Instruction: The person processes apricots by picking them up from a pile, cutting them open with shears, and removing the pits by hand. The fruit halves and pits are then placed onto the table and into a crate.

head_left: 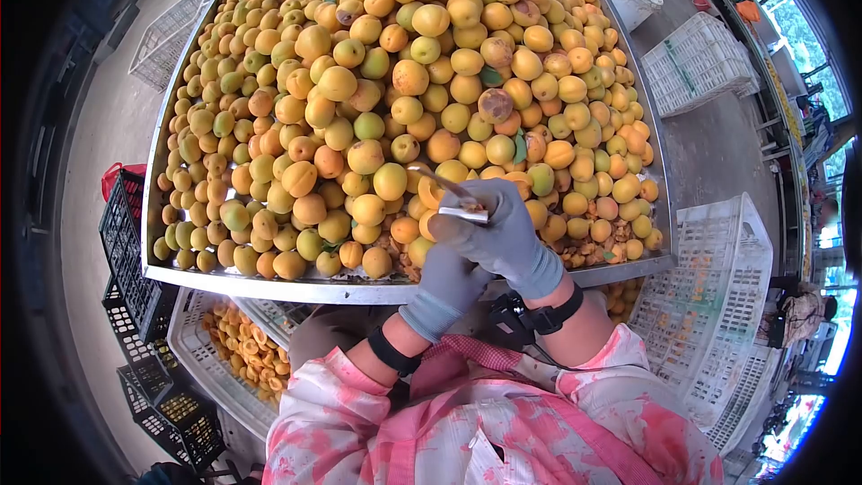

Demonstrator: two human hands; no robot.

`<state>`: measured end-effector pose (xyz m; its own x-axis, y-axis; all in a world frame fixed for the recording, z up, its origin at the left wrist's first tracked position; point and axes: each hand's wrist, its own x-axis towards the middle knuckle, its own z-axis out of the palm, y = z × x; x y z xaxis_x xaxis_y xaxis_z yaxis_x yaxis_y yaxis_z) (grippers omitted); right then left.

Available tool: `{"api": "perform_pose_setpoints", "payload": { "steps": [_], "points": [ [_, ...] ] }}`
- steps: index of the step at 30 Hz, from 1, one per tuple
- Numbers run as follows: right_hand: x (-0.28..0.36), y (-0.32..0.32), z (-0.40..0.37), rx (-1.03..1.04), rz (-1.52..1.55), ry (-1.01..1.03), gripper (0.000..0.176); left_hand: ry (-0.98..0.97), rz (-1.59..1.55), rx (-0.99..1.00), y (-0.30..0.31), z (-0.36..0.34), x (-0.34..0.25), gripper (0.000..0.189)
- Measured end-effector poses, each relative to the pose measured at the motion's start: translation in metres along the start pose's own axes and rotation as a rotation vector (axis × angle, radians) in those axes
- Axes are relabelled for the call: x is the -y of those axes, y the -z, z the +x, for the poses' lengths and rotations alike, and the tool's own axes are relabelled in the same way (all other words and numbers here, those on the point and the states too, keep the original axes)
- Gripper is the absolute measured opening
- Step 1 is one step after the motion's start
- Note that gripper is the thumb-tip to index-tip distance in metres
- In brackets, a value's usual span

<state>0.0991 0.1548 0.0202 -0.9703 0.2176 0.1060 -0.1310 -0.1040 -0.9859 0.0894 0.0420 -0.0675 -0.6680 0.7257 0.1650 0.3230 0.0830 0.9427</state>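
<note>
Metal rim (pixel 296 290) hems in fruit (pixel 410 76) crowding around 2 gloved hands (pixel 503 223)

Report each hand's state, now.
Left hand: cannot be told; its grip is partly hidden.
Right hand: closed, holding a thin tool.

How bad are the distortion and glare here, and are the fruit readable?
Head view: fisheye bows the table rim slightly and leaves black corners; head view: glare partly washes out the right-side windows; head view: fruit near the right hand looks reasonably sharp, softly lit.
</note>
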Motion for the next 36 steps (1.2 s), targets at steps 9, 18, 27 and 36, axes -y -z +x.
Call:
{"api": "perform_pose_setpoints", "payload": {
  "steps": [9,18,27,36],
  "points": [
    [0.004,0.005,-0.003,-0.101,0.341,-0.124,0.029,0.41,-0.529,0.368,0.02,0.008,-0.009,0.033],
    [-0.004,0.019,0.001,0.053,0.833,0.028,0.042,0.467,-1.027,0.483,0.036,0.016,-0.035,0.049],
    [0.006,0.026,0.001,-0.015,0.807,0.15,0.041,0.565,-1.281,0.512,0.031,0.011,-0.035,0.031],
    [0.009,0.02,-0.017,-0.032,0.51,-0.031,0.03,0.699,-1.308,0.392,0.028,0.015,-0.037,0.036]
  ]
}}
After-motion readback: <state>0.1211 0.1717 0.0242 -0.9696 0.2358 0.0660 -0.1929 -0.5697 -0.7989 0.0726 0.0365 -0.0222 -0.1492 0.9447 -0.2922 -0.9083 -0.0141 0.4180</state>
